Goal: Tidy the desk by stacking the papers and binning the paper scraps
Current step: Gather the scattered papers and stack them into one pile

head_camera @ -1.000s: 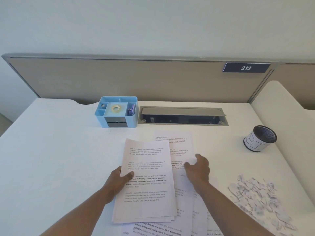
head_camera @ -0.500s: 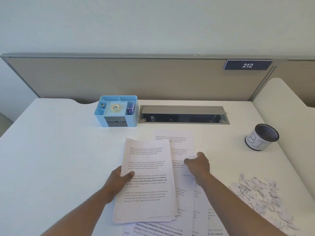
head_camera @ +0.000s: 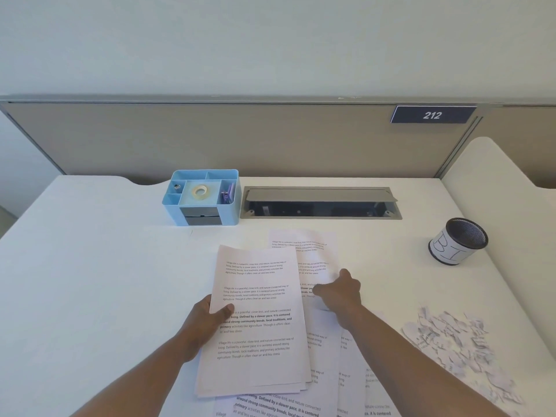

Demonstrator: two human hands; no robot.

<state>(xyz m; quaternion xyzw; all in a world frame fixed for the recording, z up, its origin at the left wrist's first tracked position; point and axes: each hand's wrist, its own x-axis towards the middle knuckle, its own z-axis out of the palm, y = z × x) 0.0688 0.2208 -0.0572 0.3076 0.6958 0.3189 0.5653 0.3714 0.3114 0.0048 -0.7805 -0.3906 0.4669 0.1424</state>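
My left hand point(head_camera: 207, 319) grips a stack of printed papers point(head_camera: 258, 296) at its left edge, thumb on top. To the right, a loose printed sheet point(head_camera: 304, 251) lies partly under the stack. My right hand point(head_camera: 340, 291) rests on this sheet with its fingers curled and pinches it near its right edge. More printed sheets point(head_camera: 352, 371) lie fanned out beneath my right forearm and along the near edge. A heap of torn paper scraps point(head_camera: 457, 341) lies on the desk at the right. A black mesh cup with a white "BI" label point(head_camera: 457, 245) stands beyond the scraps.
A blue desk organiser point(head_camera: 201, 194) holding a tape roll stands at the back of the white desk point(head_camera: 90, 266). Beside it is an open grey cable hatch point(head_camera: 319, 203). A beige partition point(head_camera: 210, 139) with a "212" plate closes the back.
My right hand's fingers have gone from lying flat on the loose sheet to curling on it. The left hand and its stack have barely moved.
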